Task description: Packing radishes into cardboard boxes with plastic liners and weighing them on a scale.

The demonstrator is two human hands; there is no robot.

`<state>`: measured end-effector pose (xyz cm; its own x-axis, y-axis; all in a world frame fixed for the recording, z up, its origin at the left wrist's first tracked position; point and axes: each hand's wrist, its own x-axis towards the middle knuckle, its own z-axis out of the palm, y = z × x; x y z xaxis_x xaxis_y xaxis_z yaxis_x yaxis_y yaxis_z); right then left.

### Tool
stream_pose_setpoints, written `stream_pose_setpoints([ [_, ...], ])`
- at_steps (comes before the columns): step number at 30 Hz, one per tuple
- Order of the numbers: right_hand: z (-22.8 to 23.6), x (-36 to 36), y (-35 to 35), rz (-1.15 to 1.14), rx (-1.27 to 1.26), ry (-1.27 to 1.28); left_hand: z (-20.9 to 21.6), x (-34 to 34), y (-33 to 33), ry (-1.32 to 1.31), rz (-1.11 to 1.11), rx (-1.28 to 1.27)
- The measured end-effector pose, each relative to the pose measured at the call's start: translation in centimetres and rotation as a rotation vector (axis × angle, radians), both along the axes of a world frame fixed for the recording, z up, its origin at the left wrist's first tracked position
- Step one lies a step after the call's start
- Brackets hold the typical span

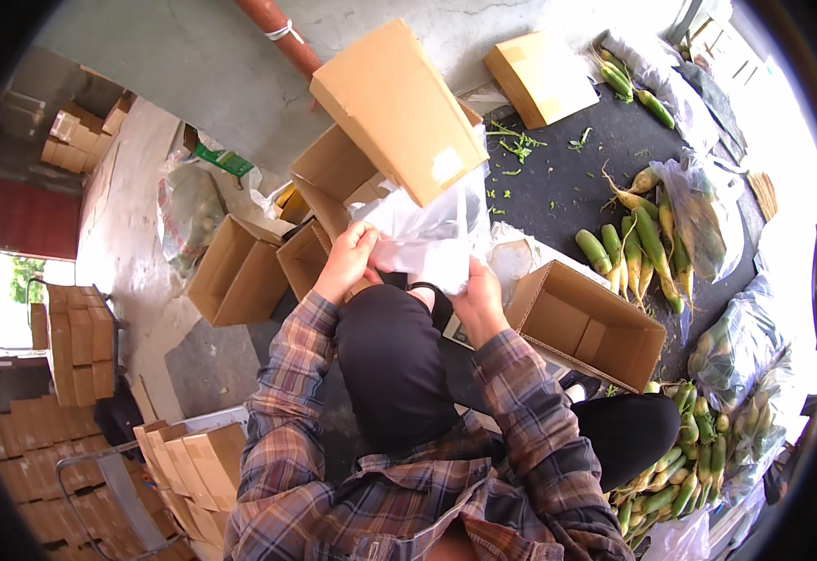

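Observation:
A translucent plastic bag [424, 254] is stretched between my two hands, over my knee. My left hand [345, 262] pinches its left side, thumb on top. At the other side, my right hand [480, 297] has its fingers closed on the edge of the bag. More of the plastic spreads away from me, under a tan cardboard box [399, 103] that sits tilted on an open carton [329, 173]. Just right of my right hand stands another open cardboard box [586, 327]; its visible inside holds nothing.
Green and white radishes [647, 243] lie on the dark mat at right, with bagged radishes [736, 341] farther right and a heap [689, 458] below. Open cartons [236, 276] stand at left. A closed box [539, 79] rests by the wall. Flattened cartons [193, 467] sit lower left.

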<state>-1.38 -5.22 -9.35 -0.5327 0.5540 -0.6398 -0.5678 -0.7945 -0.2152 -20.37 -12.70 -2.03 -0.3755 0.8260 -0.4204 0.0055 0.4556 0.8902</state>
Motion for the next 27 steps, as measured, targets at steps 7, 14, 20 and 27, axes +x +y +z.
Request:
stream_pose_setpoints([
  [7,8.1,3.3,-0.6,0.024,0.45,-0.265,6.4,3.4,2.5,1.245,-0.108,0.606],
  [14,13.6,4.8,-1.5,-0.083,0.512,-0.327,3.1,3.4,8.3,1.803,-0.742,0.385],
  [20,19.3,13.8,-0.9,-0.223,0.802,-0.497,1.8,2.9,7.9,1.786,-0.643,0.401],
  [27,20.8,23.7,-1.3,-0.134,0.686,-0.329,4.5,5.0,8.8,1.178,-0.622,0.39],
])
